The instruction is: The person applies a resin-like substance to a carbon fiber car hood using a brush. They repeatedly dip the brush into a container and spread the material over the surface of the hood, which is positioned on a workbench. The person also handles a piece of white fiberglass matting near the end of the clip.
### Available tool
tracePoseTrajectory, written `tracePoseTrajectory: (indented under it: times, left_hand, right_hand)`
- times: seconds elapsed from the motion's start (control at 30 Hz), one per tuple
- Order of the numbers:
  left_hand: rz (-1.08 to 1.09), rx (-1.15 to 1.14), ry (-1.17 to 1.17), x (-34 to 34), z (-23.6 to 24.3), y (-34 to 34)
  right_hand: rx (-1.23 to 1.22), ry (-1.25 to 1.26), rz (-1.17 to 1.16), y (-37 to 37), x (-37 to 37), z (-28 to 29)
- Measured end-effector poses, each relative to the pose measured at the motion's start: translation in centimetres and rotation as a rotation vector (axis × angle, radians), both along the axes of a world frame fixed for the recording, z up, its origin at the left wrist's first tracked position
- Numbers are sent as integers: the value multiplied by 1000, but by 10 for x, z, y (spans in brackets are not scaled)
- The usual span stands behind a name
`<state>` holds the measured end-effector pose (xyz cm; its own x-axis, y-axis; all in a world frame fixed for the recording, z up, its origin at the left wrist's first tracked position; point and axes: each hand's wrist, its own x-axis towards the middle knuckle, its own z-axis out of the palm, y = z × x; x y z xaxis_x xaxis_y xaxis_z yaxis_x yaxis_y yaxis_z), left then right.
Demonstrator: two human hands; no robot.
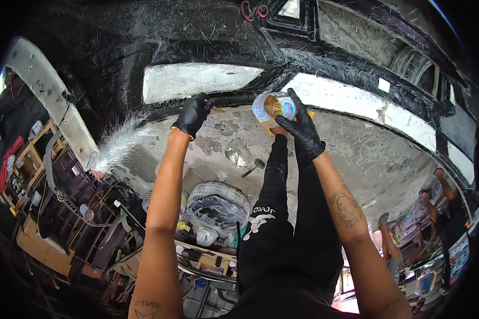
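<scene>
My left hand (191, 117), in a black glove, is closed on a small thin tool (214, 108), perhaps a brush, just below a white panel (201, 80) set in the black fibrous body surface. My right hand (302, 125), also gloved, grips a round container (267, 108) with a pale label and brown contents, beside a long curved white strip (356, 103). Red-handled scissors (264, 29) lie on the black surface above. My foot in yellow footwear shows under the container.
At left, a pale curved piece (66, 106) with stringy white fibres (117, 143) stands before cluttered wooden shelving (37, 159). A tyre (213, 194) and a dark-handled tool (254, 167) lie on the stained concrete floor (346, 170). Other people's bare legs and arms (435, 210) show at far right.
</scene>
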<state>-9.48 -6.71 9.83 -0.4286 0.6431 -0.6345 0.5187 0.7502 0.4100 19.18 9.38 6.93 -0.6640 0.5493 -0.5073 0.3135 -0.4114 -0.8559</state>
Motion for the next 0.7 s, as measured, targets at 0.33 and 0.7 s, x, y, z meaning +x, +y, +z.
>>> tracePoseTrajectory:
  times: [0.33,0.7]
  left_hand:
    - [64,185,-7,6,32,-13]
    - [556,501,-291,51,109,3]
  right_hand:
    - [-120,28,-4,-18,-24,6]
    - [-121,59,47,-41,-52,-3]
